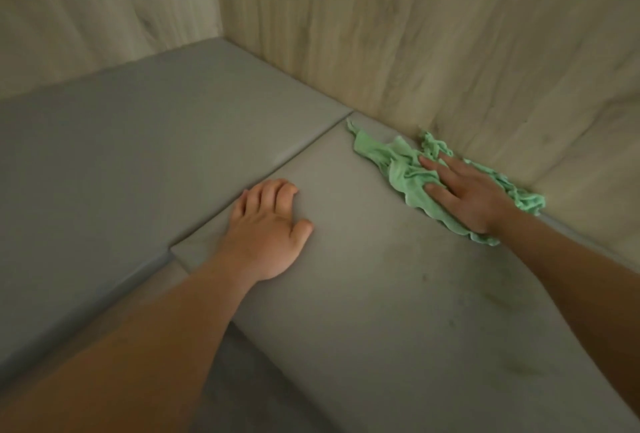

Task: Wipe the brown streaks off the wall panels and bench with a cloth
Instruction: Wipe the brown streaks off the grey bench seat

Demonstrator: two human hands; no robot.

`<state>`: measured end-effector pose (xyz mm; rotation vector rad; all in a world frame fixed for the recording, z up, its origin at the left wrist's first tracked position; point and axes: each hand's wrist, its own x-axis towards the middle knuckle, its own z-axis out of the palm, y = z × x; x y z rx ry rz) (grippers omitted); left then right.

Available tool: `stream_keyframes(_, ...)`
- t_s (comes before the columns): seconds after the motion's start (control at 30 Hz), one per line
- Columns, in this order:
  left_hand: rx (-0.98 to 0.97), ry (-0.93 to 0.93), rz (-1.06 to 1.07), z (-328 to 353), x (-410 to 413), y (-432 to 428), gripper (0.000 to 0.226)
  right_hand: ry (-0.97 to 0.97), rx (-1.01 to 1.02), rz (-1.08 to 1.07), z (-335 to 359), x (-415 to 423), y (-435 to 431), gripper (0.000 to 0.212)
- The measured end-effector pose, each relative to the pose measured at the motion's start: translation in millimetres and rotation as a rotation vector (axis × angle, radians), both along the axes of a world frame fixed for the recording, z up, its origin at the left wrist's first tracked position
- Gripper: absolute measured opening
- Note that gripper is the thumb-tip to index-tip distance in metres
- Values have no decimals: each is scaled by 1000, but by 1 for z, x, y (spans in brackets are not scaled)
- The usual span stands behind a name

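Note:
A crumpled green cloth (405, 169) lies on the grey padded bench (363, 294), close to the foot of the wood-grain wall panel (433, 34). My right hand (467, 190) presses flat on the cloth with its fingers straight. Over by the seam between two cushions, my left hand (268, 228) rests on the bench, fingers slightly bent, holding nothing. Faint dark smudges (491, 301) mark the cushion nearer to me, below my right forearm.
A second grey cushion (138, 155) fills the corner on the left, under another wood-grain panel (86, 10). The bench's front edge drops to a dark floor (242, 391) at the bottom.

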<state>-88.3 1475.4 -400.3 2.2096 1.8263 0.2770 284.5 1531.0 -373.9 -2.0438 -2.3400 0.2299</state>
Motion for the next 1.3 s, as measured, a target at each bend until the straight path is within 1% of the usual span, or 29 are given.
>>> stream_keyframes(0.07,0,6,0,1,0,0,78,-18,10,-24,0,5,-14,69)
stream_keyframes(0.17,26,22,3,-1,0,-1,80,-30,24,-45,1,-3,-16,65)
stream_keyframes(0.3,49,29,12,-2,2,-3,83,-81,34,61,4,-24,15,68)
stream_keyframes(0.4,40,12,8,-1,1,-4,80,-64,-1,63,3,-46,37,69)
stream_keyframes(0.5,8,-1,17,2,3,-4,82,-38,-32,77,1,-66,12,68)
stream_keyframes(0.57,-23,-86,48,7,3,-4,81,-34,-36,191,-2,-88,-35,69)
stream_keyframes(0.63,-9,-199,36,11,-2,-1,78,-4,-12,403,-3,-113,-94,67)
stream_keyframes(0.67,18,-266,14,12,-1,-1,72,-3,-9,514,-3,-118,-122,65)
stream_keyframes(0.7,16,-340,38,16,-3,-1,61,-11,-30,594,-4,-121,-138,65)
stream_keyframes(0.73,-12,-439,81,20,-4,-1,48,-31,-59,631,-3,-117,-144,66)
stream_keyframes(0.77,-46,-488,111,24,-4,0,39,-46,-72,634,0,-110,-139,66)
stream_keyframes(0.8,-61,-488,110,25,-4,0,36,-67,-63,592,1,-102,-125,67)
stream_keyframes(0.87,-17,-414,56,22,-6,-1,41,-94,-50,390,4,-83,-83,69)
stream_keyframes(0.9,-6,-341,18,17,-7,0,48,-92,-52,254,5,-75,-60,70)
stream_keyframes(0.93,42,-218,-42,12,-8,2,58,-85,-50,139,6,-69,-37,69)
stream_keyframes(0.97,23,-137,-48,11,-5,-1,70,-83,-52,48,5,-66,-20,66)
stream_keyframes(1.0,-14,-104,-5,11,-5,-1,82,-76,-47,-12,3,-71,-1,66)
stream_keyframes(1.03,-31,-86,40,9,-4,-1,88,-65,-46,-51,2,-82,19,66)
stream_keyframes(1.07,-18,-68,49,7,-1,-2,90,-51,-41,-77,1,-93,35,67)
stream_keyframes(1.2,45,-13,20,0,-2,-2,84,-2,-16,-99,3,-138,94,71)
stream_keyframes(1.3,47,56,31,-5,0,-2,80,2,-10,-110,5,-153,111,71)
